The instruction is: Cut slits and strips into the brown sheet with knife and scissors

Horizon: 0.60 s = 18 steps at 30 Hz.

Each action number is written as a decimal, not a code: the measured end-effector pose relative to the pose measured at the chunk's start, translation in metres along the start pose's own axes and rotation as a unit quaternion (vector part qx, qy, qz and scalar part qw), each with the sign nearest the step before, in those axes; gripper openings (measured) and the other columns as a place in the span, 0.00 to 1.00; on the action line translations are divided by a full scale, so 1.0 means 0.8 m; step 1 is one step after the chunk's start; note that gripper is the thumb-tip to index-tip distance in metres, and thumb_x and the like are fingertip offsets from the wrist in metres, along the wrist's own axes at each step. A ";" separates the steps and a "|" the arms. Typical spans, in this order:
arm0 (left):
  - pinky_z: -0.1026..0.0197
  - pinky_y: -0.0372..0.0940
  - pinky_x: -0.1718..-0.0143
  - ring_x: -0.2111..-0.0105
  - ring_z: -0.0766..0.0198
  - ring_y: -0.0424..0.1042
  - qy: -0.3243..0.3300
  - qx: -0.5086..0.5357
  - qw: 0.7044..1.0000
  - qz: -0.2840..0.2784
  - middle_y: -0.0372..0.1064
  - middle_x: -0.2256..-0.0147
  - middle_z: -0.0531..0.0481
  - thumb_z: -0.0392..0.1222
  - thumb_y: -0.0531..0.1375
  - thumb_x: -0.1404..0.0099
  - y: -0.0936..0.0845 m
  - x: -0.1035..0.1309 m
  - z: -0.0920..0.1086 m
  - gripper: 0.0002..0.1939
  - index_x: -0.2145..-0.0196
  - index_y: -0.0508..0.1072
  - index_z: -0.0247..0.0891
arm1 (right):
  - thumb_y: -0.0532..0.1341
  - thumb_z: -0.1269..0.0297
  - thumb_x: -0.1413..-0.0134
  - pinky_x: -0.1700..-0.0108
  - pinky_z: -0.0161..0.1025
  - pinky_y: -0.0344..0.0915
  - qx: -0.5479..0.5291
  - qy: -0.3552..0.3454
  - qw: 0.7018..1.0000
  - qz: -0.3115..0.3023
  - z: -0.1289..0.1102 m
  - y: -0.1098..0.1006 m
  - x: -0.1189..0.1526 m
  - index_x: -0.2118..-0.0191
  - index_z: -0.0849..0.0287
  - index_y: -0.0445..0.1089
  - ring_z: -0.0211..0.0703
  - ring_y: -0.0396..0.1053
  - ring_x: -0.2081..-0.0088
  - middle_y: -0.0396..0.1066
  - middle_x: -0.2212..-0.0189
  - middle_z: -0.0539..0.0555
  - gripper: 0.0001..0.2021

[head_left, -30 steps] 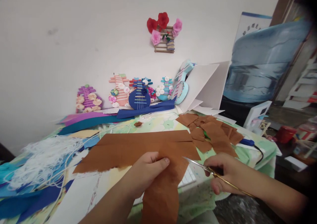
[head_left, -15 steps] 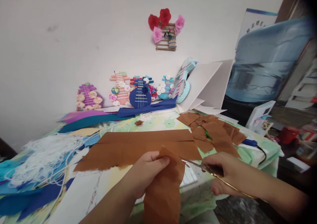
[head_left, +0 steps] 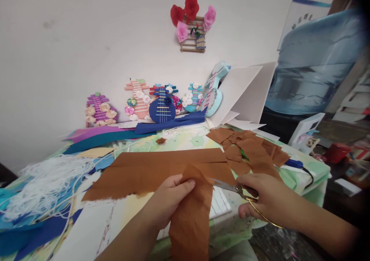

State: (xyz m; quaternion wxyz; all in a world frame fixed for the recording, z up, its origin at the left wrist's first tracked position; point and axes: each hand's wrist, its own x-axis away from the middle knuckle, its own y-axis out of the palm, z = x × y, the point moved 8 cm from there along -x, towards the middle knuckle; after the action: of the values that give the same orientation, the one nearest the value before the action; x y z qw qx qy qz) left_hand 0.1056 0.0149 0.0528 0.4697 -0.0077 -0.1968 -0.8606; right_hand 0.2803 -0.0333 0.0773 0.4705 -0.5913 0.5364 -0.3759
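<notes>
Head view: left hand pinches a brown strip that hangs past the table edge. Right hand, fingers through the handles, grips scissors, blades meeting the strip's right edge. Brown sheet lies just behind; scraps crowd the right, white threads the left.

I'm seeing a white wall behind | paper-flower decoration hanging on it | big water jug sitting right | soft daylight falling evenly
</notes>
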 end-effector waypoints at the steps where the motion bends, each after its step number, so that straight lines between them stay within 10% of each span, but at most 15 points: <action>1: 0.67 0.63 0.70 0.72 0.63 0.71 -0.003 0.009 1.000 0.008 0.73 0.74 0.50 0.44 0.66 0.54 -0.002 -0.002 -0.002 0.12 0.71 0.75 0.36 | 0.58 0.40 0.64 0.74 0.34 0.49 0.000 -0.001 1.000 0.000 0.002 0.000 0.000 0.70 0.58 0.65 0.41 0.60 0.74 0.66 0.75 0.52 0.24; 18: 0.67 0.63 0.70 0.72 0.63 0.71 -0.014 -0.052 0.998 -0.039 0.73 0.73 0.51 0.43 0.63 0.49 0.026 -0.015 -0.012 0.09 0.70 0.74 0.37 | 0.60 0.43 0.64 0.75 0.33 0.49 -0.054 -0.014 0.998 -0.031 0.000 0.000 -0.007 0.71 0.58 0.65 0.37 0.58 0.77 0.63 0.79 0.49 0.22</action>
State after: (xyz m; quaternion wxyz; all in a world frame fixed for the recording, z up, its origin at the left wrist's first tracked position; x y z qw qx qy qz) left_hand 0.1305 0.0112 0.0487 0.4321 -0.0365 -0.1580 -0.8872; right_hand 0.2798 -0.0274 0.0777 0.4335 -0.6371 0.5306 -0.3531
